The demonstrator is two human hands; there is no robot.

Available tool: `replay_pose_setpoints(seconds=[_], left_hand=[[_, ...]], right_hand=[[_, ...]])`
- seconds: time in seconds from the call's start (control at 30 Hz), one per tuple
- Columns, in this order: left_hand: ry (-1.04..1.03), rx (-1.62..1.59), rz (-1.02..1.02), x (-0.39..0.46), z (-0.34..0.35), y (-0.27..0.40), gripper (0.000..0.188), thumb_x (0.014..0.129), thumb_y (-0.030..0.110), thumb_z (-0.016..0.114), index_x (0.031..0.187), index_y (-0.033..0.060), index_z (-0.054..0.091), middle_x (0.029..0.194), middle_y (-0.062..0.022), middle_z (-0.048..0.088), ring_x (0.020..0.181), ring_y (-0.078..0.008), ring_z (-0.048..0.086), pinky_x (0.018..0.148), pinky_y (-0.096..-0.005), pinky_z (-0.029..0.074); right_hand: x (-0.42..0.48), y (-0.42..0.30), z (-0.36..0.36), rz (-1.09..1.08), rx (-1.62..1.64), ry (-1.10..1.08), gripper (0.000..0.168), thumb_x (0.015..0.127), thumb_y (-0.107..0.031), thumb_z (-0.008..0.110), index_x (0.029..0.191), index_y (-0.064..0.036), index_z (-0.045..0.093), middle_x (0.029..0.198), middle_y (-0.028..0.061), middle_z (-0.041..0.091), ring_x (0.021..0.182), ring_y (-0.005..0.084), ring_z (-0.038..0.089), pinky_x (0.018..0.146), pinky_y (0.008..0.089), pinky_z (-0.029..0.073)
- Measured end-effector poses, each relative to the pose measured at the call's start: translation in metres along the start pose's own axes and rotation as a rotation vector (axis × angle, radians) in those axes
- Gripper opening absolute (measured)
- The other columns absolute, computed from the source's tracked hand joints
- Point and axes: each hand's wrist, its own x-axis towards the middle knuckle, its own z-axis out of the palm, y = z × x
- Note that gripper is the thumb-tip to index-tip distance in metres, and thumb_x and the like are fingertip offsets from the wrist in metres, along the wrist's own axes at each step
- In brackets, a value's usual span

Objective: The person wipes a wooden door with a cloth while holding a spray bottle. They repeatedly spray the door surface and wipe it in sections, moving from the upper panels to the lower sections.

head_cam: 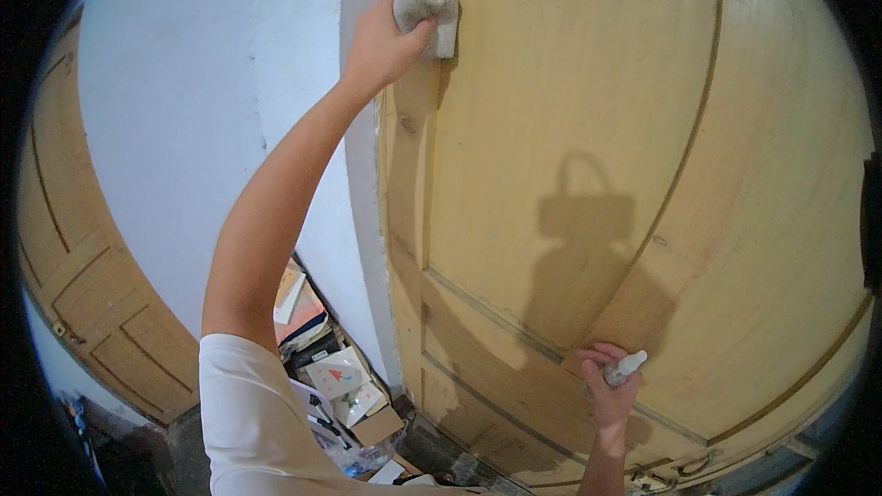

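Observation:
High on the left edge of a pale wooden door (551, 96), my left hand (389, 48) presses a folded grey-white cloth (441, 27) against the frame strip beside the large panel. My left arm is stretched up. Low at the right, my right hand (610, 393) is wrapped around a small clear bottle with a white nozzle top (630, 362), held in front of the door's lower part. My shadow falls across the door panels. Darker patches show on the bottom panel.
A white wall (207, 83) adjoins the door on the left, with another wooden door (117, 303) at the far left. Books, papers and an open cardboard box (377, 426) are piled on the floor by the wall. A metal latch (692, 465) sits at the door's lower right.

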Motion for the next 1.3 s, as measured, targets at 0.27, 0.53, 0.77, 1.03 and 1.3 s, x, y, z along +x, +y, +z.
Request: replay_pose_setpoints(seconds=[0.27,0.53,0.77,1.03,1.3], left_hand=[[-0.025,-0.049,-0.037,-0.037,0.005,0.0,0.038,0.083,0.027,0.067,0.109,-0.0007,0.063,0.101,-0.0195,0.07,0.095,-0.0335,0.068,0.085,-0.0393,0.051],[0.003,-0.048,-0.049,-0.027,0.004,-0.001,0.039,0.082,0.029,0.068,0.11,0.0007,0.063,0.101,-0.0175,0.07,0.095,-0.0325,0.067,0.085,-0.0393,0.051],[0.048,-0.056,0.021,-0.014,0.01,-0.008,0.037,0.083,0.025,0.07,0.109,-0.0003,0.063,0.099,-0.015,0.071,0.091,-0.0267,0.068,0.082,-0.0359,0.051],[0.04,-0.06,-0.025,-0.056,0.013,-0.001,0.037,0.083,0.022,0.072,0.109,-0.0019,0.062,0.102,-0.0156,0.07,0.093,-0.0254,0.067,0.084,-0.0356,0.051],[0.009,-0.124,-0.084,-0.108,0.019,-0.01,0.037,0.082,0.019,0.071,0.108,-0.0037,0.059,0.099,-0.02,0.07,0.094,-0.0308,0.069,0.082,-0.0372,0.051]], right_hand=[[-0.005,-0.008,0.011,-0.017,0.02,0.047,0.029,0.085,-0.004,0.071,0.111,0.001,0.059,0.095,0.0126,0.071,0.084,0.0144,0.065,0.075,0.0268,0.05],[-0.002,-0.004,0.005,0.009,-0.023,0.019,0.031,0.083,0.0,0.071,0.111,0.003,0.059,0.097,0.015,0.071,0.093,0.0202,0.067,0.082,0.0319,0.053],[-0.002,-0.004,0.008,0.047,0.008,0.04,0.029,0.084,-0.001,0.071,0.11,0.002,0.059,0.096,0.0136,0.071,0.093,0.0193,0.068,0.082,0.0313,0.053],[-0.002,-0.003,0.008,0.05,-0.003,0.062,0.03,0.084,0.0,0.072,0.11,0.001,0.059,0.096,0.0127,0.071,0.093,0.0192,0.067,0.079,0.0306,0.053],[-0.001,0.0,0.006,0.012,-0.003,0.051,0.027,0.084,0.002,0.071,0.109,0.002,0.06,0.099,0.0147,0.07,0.096,0.021,0.068,0.085,0.0328,0.053]])
